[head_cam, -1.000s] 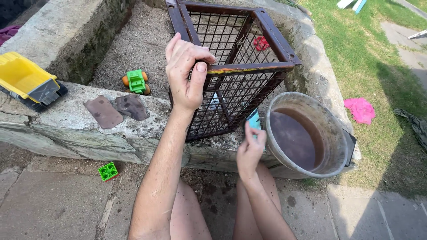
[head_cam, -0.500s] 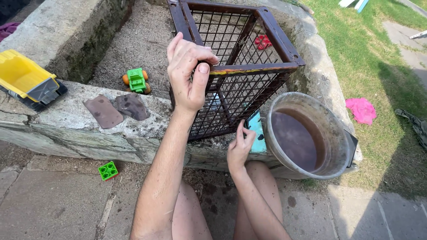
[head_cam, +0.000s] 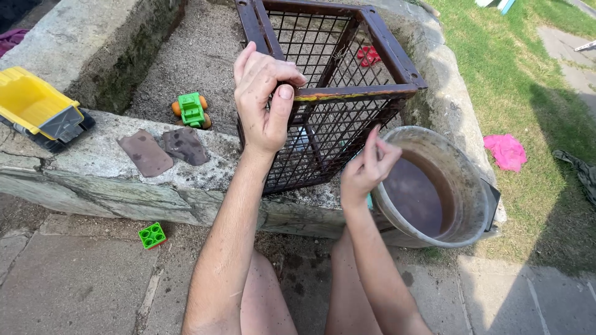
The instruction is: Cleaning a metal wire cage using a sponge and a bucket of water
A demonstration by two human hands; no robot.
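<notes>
Right hand [head_cam: 366, 166] has come up since 0.5 s ago, from low against the crate's front mesh to beside the bucket rim, fingers now pinched loosely together w/ nothing visibly held; a bit of blue shows just under it, can't tell what. Left hand [head_cam: 266, 99] hasn't shifted: fingers over the top, thumb down the front, clamped on the crate's [head_cam: 335, 111] near top rail.

Crate sits tilted on the stone ledge [head_cam: 93, 180], partly over the sand pit beyond the left hand. Rusty metal frame w/ wire mesh sides, so prob. stiff, fairly heavy, rough, not slippery; won't flex or break, but edges may scrape. Best hold looks like the frame rails or corners, not the thin mesh, and both hands on opposite rails if lifting.

Bucket [head_cam: 434, 186] touches the right hand's far side, holds muddy water; likely heavy, sloshy, rim gritty.

Further out from the left hand: two flat brown slabs [head_cam: 164, 150] on the ledge, green toy car [head_cam: 191, 110] in the sand, yellow toy truck [head_cam: 40, 108] at the ledge end, green block [head_cam: 152, 236] on the paving below. Red toy [head_cam: 367, 56] shows through the mesh. Pink cloth [head_cam: 506, 151] lies on grass past the bucket.
</notes>
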